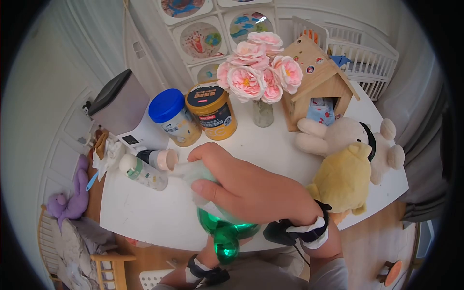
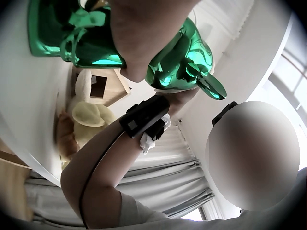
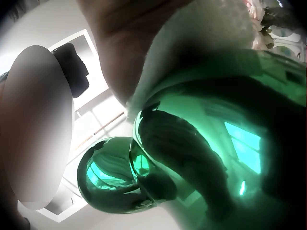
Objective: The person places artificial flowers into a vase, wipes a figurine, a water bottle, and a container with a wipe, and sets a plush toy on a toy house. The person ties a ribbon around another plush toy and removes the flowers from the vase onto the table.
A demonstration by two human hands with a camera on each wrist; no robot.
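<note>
A mirror-shiny green figurine (image 1: pixel 225 237) with rounded parts stands out at the table's near edge. My left hand (image 2: pixel 146 28) grips it around the middle; in the head view that hand is mostly hidden behind the figurine. Over the figurine's top, my right hand (image 1: pixel 246 186) holds a pale fuzzy cloth (image 1: pixel 205 195) between thumb and fingers. The right wrist view shows the cloth lying against the glossy green surface, with the right palm (image 3: pixel 124 43) above it.
On the white table (image 1: pixel 140 212) stand a baby bottle (image 1: pixel 145 173), a blue-lidded tub (image 1: pixel 175 118), a yellow can (image 1: pixel 212 113), a grey appliance (image 1: pixel 121 106), a vase of pink flowers (image 1: pixel 263 113) and a wooden house (image 1: pixel 314 72). Plush toys (image 1: pixel 343 179) lie at the right.
</note>
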